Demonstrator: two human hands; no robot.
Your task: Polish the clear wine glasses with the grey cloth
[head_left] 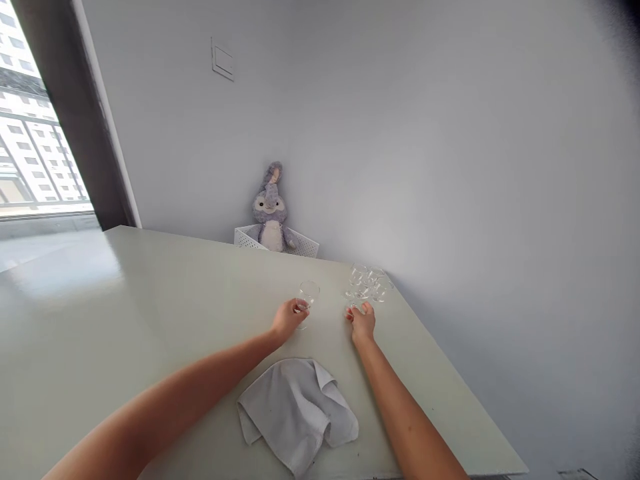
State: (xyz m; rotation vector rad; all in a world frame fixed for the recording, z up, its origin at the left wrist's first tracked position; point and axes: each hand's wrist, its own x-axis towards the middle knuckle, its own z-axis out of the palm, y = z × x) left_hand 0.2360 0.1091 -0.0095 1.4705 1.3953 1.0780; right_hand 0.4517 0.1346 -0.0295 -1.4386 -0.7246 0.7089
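Among the glasses on our worktop (150, 287)

Our left hand (289, 319) closes around a clear stemmed glass (309, 295); our right hand (363, 324), apart from it, touches a cluster of glasses (369, 285), grip unclear. A crumpled white cloth (297, 413) lies nearer us; a plush rabbit (270, 213) sits beyond in a white basket (249, 237).

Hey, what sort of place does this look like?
Probably a room in a high-rise flat: a plush rabbit sits in a white basket, and the window looks onto tower blocks.
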